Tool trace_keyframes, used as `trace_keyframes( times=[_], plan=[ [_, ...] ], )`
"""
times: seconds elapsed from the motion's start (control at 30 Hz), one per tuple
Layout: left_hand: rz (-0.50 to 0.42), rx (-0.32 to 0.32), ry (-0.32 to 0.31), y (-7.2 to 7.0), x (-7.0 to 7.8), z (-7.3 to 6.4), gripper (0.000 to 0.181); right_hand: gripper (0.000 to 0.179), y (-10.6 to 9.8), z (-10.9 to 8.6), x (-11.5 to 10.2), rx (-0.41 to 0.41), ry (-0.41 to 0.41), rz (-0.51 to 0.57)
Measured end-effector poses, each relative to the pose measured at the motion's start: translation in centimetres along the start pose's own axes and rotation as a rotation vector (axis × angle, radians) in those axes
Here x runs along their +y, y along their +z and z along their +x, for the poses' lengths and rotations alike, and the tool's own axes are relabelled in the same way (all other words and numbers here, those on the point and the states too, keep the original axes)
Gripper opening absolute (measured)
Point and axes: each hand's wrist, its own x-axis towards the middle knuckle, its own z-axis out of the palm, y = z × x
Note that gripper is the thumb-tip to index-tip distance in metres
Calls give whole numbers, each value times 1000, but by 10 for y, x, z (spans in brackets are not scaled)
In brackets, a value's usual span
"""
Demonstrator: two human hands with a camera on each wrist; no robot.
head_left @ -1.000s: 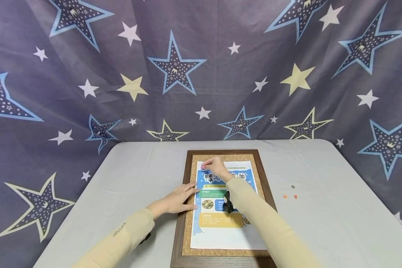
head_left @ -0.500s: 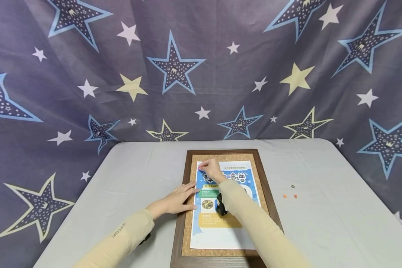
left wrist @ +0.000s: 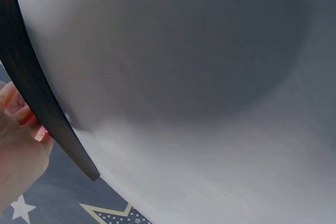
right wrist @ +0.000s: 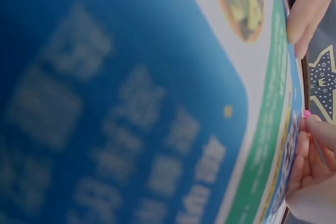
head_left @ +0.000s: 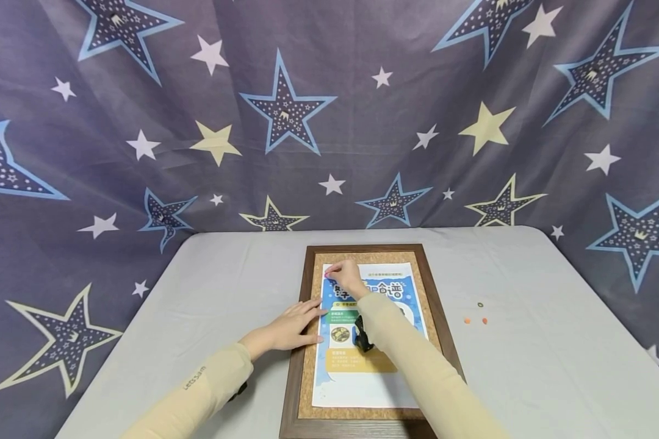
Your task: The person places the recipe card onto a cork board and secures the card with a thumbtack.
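Observation:
A poster with blue, green and yellow printing lies on a framed cork board. My left hand reaches over the board's left side, its spread, straight fingers resting on the poster's left edge. At the poster's upper left corner, my right hand pinches a small pink pushpin between thumb and fingertips. Only the pin's pink head shows; its point is hidden. In the left wrist view, part of a hand appears behind the dark wooden frame.
On the grey-covered table, right of the board, lie a small orange piece, a small red piece and a tiny dark ring-shaped thing. A star-patterned curtain hangs behind the table.
My right hand has shifted slightly left with the pink pushpin, to the poster's upper left corner, then stayed there. The left hand has not moved.

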Motion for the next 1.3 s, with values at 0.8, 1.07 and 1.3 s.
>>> trace_keyframes(
  times=[0.8, 1.07, 1.3],
  plan=[
    [-7, 7, 4, 2, -1, 1, 59, 6, -41, -31, -57, -12, -31, -21],
    [0, 7, -4, 3, -2, 0, 61, 5, -103, -88, -146, -81, 25, 56],
    [-2, 5, -11, 3, -1, 0, 61, 8, -101, -84, -141, -75, 61, 55]
  ],
)
